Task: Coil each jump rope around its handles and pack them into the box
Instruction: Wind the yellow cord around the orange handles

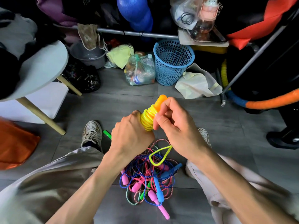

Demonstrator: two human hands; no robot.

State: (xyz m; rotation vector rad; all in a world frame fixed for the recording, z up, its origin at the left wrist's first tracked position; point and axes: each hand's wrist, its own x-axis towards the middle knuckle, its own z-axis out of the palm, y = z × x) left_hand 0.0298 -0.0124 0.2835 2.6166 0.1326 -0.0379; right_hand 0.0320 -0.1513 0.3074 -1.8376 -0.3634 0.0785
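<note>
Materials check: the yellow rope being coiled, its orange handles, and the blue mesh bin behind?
Yellow jump rope: likely glossy PVC or similar plastic cord; its coils shine and look slightly translucent. Orange handles: smooth moulded plastic by the look, with a rounded, faintly glowing tip. Blue perforated wastebasket: rigid moulded plastic, matte, with a regular hole pattern. The left hand grips the bundle; the right hand pinches the rope.

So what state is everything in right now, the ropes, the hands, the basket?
Yellow jump rope: mostly coiled round its orange handles, a short loop hanging loose.
Left hand: gripping the coil's lower end.
Right hand: pinching the rope at the coil.
Pile of jump ropes: tangled on the floor, uncoiled.
Blue basket: upright.
</note>
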